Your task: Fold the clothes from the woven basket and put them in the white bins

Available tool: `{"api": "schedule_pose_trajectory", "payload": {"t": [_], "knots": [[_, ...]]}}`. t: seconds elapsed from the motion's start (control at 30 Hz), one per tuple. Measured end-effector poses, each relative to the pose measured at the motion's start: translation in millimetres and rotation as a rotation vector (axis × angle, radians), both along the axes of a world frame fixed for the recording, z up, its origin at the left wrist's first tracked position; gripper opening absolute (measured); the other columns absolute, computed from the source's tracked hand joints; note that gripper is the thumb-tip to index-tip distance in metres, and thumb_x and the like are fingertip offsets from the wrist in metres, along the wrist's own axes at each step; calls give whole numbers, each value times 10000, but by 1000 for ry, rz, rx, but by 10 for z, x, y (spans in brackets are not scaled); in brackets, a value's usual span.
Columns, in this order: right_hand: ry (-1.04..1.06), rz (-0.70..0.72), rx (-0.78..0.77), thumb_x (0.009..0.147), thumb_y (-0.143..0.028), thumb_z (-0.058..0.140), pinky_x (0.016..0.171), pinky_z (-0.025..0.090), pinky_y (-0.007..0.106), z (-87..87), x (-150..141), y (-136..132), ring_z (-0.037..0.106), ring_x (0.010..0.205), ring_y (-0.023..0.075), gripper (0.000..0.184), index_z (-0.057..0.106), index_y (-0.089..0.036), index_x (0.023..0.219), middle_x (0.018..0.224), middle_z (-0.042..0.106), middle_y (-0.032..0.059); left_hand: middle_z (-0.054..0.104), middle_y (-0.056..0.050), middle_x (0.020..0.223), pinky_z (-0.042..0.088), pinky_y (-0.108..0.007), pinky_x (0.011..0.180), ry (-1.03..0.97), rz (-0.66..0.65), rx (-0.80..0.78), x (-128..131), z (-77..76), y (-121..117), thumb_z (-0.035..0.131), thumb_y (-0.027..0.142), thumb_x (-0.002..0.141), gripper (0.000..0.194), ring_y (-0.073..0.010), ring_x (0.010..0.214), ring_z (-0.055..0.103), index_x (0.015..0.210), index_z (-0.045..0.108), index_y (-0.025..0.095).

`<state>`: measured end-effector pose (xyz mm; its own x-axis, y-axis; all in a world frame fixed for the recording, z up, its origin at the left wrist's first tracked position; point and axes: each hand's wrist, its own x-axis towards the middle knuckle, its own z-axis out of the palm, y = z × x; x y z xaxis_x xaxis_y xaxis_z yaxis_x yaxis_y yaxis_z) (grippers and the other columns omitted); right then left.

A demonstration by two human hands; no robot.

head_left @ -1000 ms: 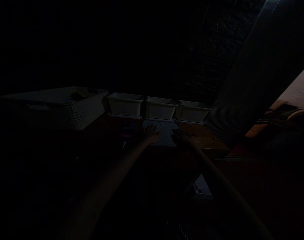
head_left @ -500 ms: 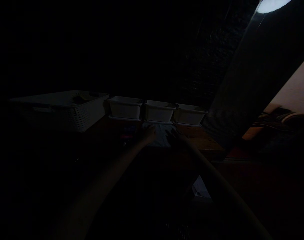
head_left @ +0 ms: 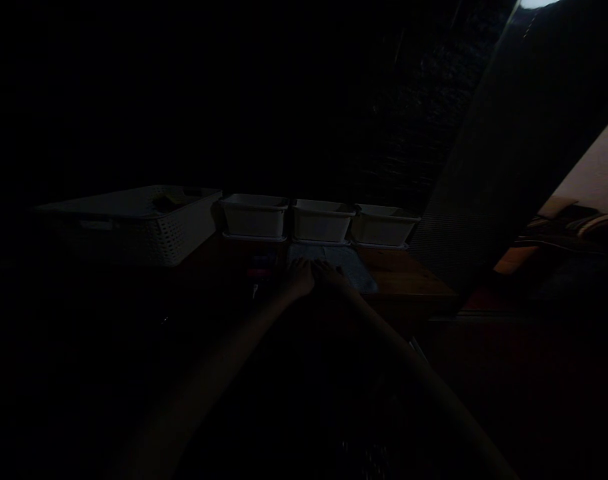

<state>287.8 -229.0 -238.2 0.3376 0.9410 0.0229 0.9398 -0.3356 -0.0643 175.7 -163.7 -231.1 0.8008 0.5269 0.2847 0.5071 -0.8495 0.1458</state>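
Mostly flat cloth (head_left: 359, 270) under hands (head_left: 300, 277) (head_left: 331, 279)

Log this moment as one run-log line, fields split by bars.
left hand: on greyish cloth | right hand: on cloth, beside left | beyond: three pale bins | far left: perforated basket | scene: very dim

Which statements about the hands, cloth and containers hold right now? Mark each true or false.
1. Three small tubs stand in a row. True.
2. The left hand and right hand are at opposite ends of the table. False: they are close together at the grey cloth.
3. The large basket has holes in its side. True.
4. The large basket is right of the small tubs. False: it is to their left.
5. The grey cloth lies on the table. True.
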Motion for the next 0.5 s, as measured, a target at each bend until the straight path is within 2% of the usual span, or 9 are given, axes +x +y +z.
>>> {"api": "schedule_pose_trajectory", "payload": {"t": [0.23, 0.37, 0.5], "knots": [[-46, -4, -1, 931, -509, 125, 1072, 141, 588, 3, 118, -142, 152, 1403, 233, 573, 148, -318, 1471, 1524, 123, 8, 434, -120, 1380, 227, -411, 1086, 10, 22, 48, 13, -61, 25, 302, 304, 921, 426, -258, 1297, 344, 1278, 476, 150], [-49, -43, 15, 919, -550, 125, 1060, 163, 595, -24, 313, -282, 179, 1394, 240, 576, 163, -357, 1461, 1519, 152, 1, 369, -93, 1441, 202, -418, 1099, 25, 50, 16, 33, -94, 54, 279, 403, 926, 492, -267, 1341, 282, 1335, 419, 169], [-104, -76, 26, 912, -572, 137, 1048, 218, 576, -85, 550, -418, 224, 1376, 249, 585, 167, -365, 1458, 1516, 168, 14, 335, -87, 1464, 184, -444, 1101, 54, 40, -12, 46, -100, 78, 258, 420, 926, 516, -281, 1368, 229, 1365, 384, 181]]}}
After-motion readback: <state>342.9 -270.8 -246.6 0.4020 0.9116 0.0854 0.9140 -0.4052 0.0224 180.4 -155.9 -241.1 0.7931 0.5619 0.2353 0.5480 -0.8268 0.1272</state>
